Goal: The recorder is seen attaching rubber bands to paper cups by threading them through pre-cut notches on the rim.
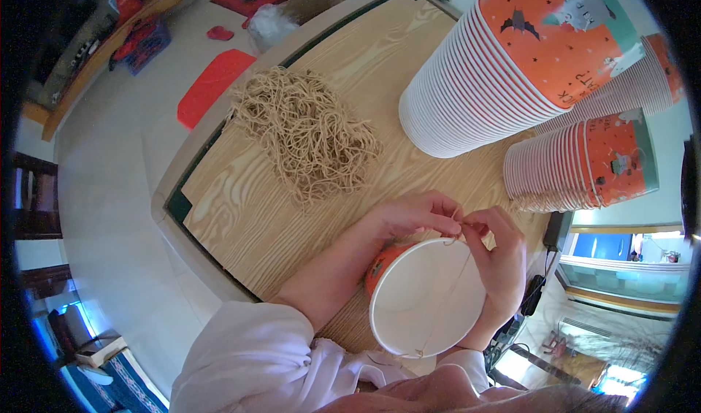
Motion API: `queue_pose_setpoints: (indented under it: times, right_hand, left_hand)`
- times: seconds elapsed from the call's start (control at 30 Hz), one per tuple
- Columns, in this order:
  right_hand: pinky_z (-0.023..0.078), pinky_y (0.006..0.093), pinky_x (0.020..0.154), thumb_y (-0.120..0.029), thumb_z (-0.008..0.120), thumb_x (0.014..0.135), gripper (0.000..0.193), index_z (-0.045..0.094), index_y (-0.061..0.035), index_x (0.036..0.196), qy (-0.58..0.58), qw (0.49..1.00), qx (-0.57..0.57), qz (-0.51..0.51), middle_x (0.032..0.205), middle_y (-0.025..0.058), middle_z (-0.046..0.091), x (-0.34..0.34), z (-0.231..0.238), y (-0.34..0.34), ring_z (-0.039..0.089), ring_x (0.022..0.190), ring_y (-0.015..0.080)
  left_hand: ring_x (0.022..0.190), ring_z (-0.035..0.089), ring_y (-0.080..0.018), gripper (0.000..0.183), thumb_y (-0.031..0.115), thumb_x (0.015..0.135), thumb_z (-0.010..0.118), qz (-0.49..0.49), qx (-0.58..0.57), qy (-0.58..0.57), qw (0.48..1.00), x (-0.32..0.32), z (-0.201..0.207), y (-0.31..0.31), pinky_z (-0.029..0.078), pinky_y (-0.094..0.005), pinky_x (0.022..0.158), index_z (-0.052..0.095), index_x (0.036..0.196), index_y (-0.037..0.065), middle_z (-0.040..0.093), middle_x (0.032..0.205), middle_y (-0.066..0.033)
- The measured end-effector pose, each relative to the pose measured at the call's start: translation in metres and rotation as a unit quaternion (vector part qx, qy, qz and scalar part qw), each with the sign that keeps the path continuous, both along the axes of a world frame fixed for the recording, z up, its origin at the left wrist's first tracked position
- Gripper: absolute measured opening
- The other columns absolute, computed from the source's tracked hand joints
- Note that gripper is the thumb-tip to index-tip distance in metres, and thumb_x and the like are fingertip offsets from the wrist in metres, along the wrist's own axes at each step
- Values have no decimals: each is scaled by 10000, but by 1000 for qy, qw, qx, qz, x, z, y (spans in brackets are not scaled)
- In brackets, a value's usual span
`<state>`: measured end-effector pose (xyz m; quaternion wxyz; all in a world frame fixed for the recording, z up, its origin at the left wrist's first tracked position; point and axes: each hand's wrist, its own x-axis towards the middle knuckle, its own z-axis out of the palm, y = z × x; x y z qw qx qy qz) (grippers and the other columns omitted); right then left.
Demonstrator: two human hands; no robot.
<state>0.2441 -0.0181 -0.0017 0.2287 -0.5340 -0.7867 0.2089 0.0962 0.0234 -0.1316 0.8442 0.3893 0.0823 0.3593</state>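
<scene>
A paper bucket, white inside and orange outside, rests tilted against me with its mouth facing up. A thin tan string runs across the mouth, knotted at the near rim. At the far rim my left hand pinches the string from the left side. My right hand meets it there, thumb and fingertips closed on the same string, its palm beside the bucket's right edge. The fingertips partly cover the string's end and the rim hole. A loose heap of tan strings lies on the table beyond my left forearm.
A tall stack of nested paper buckets stands at the far right of the wood-grain table. Behind it is another stack, and a shorter stack with strings stands nearer. A red stool is beyond the left edge.
</scene>
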Motion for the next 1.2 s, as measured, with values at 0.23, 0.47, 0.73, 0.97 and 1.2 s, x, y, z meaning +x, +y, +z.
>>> queue_pose_setpoints:
  times: [0.23, 0.47, 0.73, 0.97, 1.2]
  right_hand:
    - [481, 292, 656, 80, 651, 744, 131, 634, 11, 855, 20, 1000, 3, -16, 778, 96, 614, -3, 2, -1, 610, 712, 192]
    - [481, 295, 654, 87, 646, 743, 141, 638, 6, 859, 18, 1000, 21, -15, 798, 95, 619, 1, 0, -1, 614, 724, 182]
    - [474, 292, 627, 68, 657, 751, 130, 648, 6, 865, 2, 999, 11, -34, 780, 95, 602, -2, 1, -4, 598, 684, 191]
    - [471, 295, 619, 61, 661, 756, 119, 649, 7, 862, 1, 999, 26, -21, 772, 92, 596, 3, 2, -2, 593, 677, 188]
    - [471, 295, 618, 52, 665, 765, 120, 655, 4, 875, 3, 1000, 12, -17, 770, 94, 594, 3, -1, -2, 592, 674, 187]
  left_hand:
    - [801, 579, -71, 192, 137, 779, 751, -30, 40, 40, 998, 3, -8, 1, 453, -233, 719, 646, 913, 49, 641, 844, 3]
    - [786, 570, -80, 220, 180, 757, 755, -42, 29, 18, 999, 3, -5, 2, 449, -251, 701, 640, 897, 56, 621, 806, 19]
    - [782, 611, -108, 171, 136, 784, 719, -20, 14, 19, 1000, 0, -11, -1, 478, -247, 714, 653, 906, 35, 646, 826, -21]
    - [774, 636, -121, 127, 94, 837, 681, -15, -1, 5, 1000, -11, -8, 7, 481, -244, 708, 674, 919, -2, 689, 836, -67]
    - [765, 625, -119, 141, 123, 870, 667, 18, 31, 70, 997, -9, -8, 9, 478, -235, 704, 679, 924, -7, 691, 848, -71]
